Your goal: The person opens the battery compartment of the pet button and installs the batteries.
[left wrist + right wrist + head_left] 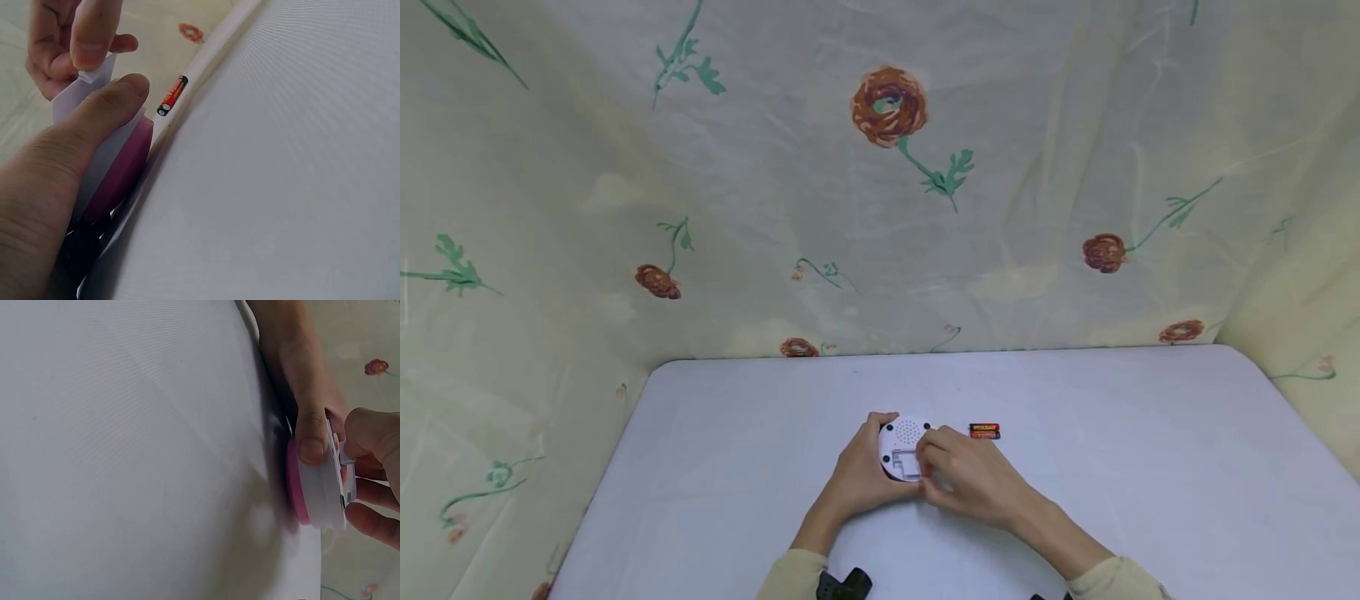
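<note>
A round white device (pixel 907 432) with speaker holes and black feet lies back side up, its battery compartment (pixel 906 463) uncovered. My left hand (pixel 863 473) grips it round the side, thumb along the near edge. The wrist views show its pink far side (pixel 296 484). Over the compartment's right edge, my right hand (pixel 970 479) pinches a small white cover (pixel 349 478) between thumb and fingers. Whether that cover still touches the device is hard to tell. Two red and black batteries (pixel 984 431) lie side by side on the table, just beyond my right hand.
A white cloth covers the table (pixel 737 450), which has rounded far corners. Behind it and along both sides hangs a pale curtain (pixel 1000 250) with a flower print. Black wrist straps (pixel 844 585) sit near my sleeves.
</note>
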Motion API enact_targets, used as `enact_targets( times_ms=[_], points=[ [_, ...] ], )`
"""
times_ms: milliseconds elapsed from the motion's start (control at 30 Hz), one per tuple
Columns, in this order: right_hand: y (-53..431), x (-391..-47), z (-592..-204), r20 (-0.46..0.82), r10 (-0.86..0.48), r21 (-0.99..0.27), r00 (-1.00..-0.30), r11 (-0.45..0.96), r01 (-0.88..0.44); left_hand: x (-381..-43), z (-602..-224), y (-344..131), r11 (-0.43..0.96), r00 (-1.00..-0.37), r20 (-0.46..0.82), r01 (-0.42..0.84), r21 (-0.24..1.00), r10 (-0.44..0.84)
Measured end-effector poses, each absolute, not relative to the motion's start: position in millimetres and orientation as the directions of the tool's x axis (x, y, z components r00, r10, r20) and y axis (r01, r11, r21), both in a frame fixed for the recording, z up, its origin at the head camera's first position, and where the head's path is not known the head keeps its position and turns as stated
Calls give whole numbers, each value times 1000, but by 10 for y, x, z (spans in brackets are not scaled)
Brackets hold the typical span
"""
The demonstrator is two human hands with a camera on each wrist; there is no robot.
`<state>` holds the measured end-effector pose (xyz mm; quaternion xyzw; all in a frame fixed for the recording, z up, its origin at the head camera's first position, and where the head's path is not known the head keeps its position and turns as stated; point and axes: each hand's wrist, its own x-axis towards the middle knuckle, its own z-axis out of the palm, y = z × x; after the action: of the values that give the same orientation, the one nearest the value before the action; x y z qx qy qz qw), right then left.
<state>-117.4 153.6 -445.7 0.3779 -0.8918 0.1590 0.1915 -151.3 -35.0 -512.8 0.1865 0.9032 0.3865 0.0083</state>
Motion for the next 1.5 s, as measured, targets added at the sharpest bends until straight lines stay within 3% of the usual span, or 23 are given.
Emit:
enact_targets(
  times_ms=[200, 533, 1067, 1500],
  points=[
    [1580, -1112, -4481, 475, -597, -143, -647, 673, -726, -1512, -5129, -349, 628, -935, 121, 315, 711, 332],
    [1652, -1010, -4523, 412, -550, -200, -726, 723, -661, -1518, -5136, -352, 619, -930, 141, 334, 711, 341],
    [1728, -857, -4632, 483, -506, -218, -715, 721, -658, -1503, -5102, -353, 619, -939, 116, 304, 724, 325],
    [1746, -761, -4725, 453, -530, -214, -717, 716, -664, -1522, -5112, -347, 612, -935, 153, 326, 721, 319]
  ],
)
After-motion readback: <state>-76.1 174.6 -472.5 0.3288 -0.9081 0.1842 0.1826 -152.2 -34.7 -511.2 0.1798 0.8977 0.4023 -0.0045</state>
